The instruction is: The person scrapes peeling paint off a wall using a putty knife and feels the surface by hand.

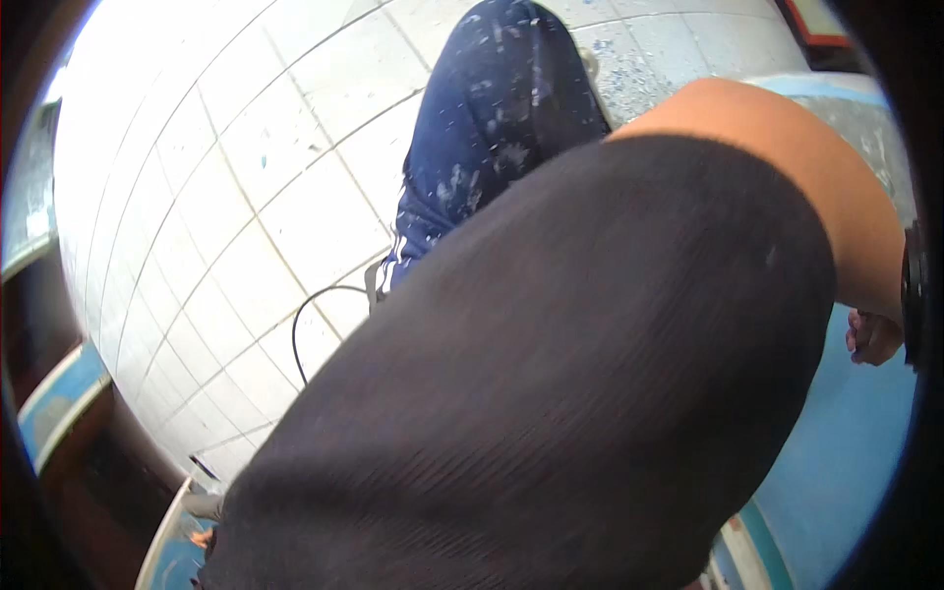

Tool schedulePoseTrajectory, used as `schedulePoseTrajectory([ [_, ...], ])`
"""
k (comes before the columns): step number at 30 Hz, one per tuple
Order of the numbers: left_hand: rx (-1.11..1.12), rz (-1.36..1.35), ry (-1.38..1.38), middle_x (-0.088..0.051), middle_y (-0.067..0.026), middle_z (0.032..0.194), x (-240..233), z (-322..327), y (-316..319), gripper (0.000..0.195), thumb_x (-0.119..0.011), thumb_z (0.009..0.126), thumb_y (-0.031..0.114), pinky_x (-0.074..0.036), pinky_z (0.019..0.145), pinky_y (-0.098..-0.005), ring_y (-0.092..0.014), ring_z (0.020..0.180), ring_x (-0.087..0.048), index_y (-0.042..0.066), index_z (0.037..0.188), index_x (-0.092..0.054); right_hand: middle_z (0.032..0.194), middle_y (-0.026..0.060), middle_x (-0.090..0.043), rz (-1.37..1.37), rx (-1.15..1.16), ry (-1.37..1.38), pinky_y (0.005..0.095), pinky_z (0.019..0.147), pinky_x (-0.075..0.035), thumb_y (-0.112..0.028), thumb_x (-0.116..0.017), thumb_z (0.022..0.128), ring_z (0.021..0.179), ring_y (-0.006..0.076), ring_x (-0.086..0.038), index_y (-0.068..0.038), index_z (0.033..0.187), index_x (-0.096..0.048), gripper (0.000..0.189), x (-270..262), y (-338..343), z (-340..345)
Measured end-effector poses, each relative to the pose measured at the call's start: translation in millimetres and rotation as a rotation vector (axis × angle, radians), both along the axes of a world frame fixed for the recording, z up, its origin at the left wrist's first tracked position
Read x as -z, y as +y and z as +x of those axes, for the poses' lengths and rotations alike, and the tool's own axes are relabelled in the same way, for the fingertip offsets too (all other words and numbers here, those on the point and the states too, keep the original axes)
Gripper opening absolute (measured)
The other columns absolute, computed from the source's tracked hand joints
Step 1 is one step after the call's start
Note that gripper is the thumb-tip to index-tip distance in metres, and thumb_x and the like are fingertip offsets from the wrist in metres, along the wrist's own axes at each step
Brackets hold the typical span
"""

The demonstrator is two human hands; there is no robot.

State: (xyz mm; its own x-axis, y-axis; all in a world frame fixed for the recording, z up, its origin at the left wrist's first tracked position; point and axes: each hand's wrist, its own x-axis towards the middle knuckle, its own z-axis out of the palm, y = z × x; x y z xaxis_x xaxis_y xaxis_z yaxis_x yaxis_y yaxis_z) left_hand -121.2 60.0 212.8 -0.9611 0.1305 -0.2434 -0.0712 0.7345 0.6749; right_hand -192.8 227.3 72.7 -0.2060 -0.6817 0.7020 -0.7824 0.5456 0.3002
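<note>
A dark ribbed sleeve and a bare upper arm fill much of the view. At the right edge, below the bent arm, part of my right hand shows with its fingers curled, in front of a smooth blue surface. Whether it holds anything is hidden. A black object, perhaps a wristband, is just above it. My left hand cannot be made out. Dark blue trousers with white stripes and pale stains cover a bent knee at the top.
White floor tiles spread across the left, with blue and grey flecks beyond the knee. A thin black cable curves over the tiles. Worn blue-and-white edges show at the lower left, and a red-edged object at the upper right.
</note>
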Motion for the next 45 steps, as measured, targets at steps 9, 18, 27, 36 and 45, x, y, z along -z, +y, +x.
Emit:
schedulePoseTrajectory([
  [9, 0.068, -0.045, 0.232, -0.066, -0.0092, 0.101, -78.3, 41.5, 54.5, 0.031, -0.049, 0.096, 0.028, -0.054, 0.077, -0.0382, -0.021, 0.094, -0.065, 0.005, 0.109, -0.066, 0.129, 0.031, -0.041, 0.041, 0.212, -0.34, 0.0728, 0.098, -0.021, -0.052, -0.07, 0.071, 0.122, 0.0592, -0.03, -0.011, 0.127, -0.051, 0.072, 15.8, -5.0, -7.7],
  [18, -0.789, 0.827, 0.633, -0.056, -0.0048, 0.07, 31.2, 129.7, -5.7, 0.035, -0.05, 0.095, 0.03, -0.041, 0.047, -0.0224, -0.01, 0.053, -0.051, -0.003, 0.1, -0.06, 0.153, 0.031, -0.002, -0.085, -0.263, -0.534, 0.0698, 0.106, -0.004, -0.042, -0.054, 0.091, 0.141, 0.0521, -0.001, -0.02, 0.145, -0.037, 0.061, -16.5, -28.6, 61.4],
  [27, -0.748, 1.017, 0.672, -0.061, -0.0099, 0.067, 35.5, 103.4, -2.6, 0.034, -0.049, 0.098, 0.032, -0.044, 0.052, -0.0241, -0.013, 0.051, -0.055, 0.0, 0.097, -0.057, 0.086, 0.0066, -0.062, -0.421, -0.838, -1.844, 0.0307, 0.07, -0.048, -0.029, -0.052, 0.097, 0.075, 0.0148, -0.06, -0.002, 0.128, -0.048, 0.04, -4.6, -35.3, 163.5],
  [36, -0.735, 0.388, 0.894, -0.058, -0.0154, 0.116, 20.6, 106.8, 1.6, 0.041, -0.045, 0.097, 0.024, -0.041, 0.092, -0.0354, -0.021, 0.107, -0.055, -0.001, 0.129, -0.047, 0.072, -0.0005, -0.055, -0.848, -0.555, -1.505, 0.0215, 0.055, -0.038, -0.014, -0.056, 0.094, 0.06, 0.0038, -0.045, -0.002, 0.123, -0.054, 0.031, -27.3, -51.6, 140.7],
  [45, -0.281, 0.806, 1.262, -0.059, -0.0208, 0.105, -63.3, 206.4, 53.0, 0.072, -0.031, 0.094, 0.062, -0.047, 0.072, -0.036, -0.029, 0.093, -0.059, 0.0, 0.092, -0.068, 0.075, -0.0026, -0.054, -0.888, -0.577, -1.444, 0.02, 0.054, -0.035, -0.017, -0.054, 0.096, 0.061, 0.0025, -0.043, 0.0, 0.124, -0.054, 0.032, -28.7, -64.4, 130.0],
])
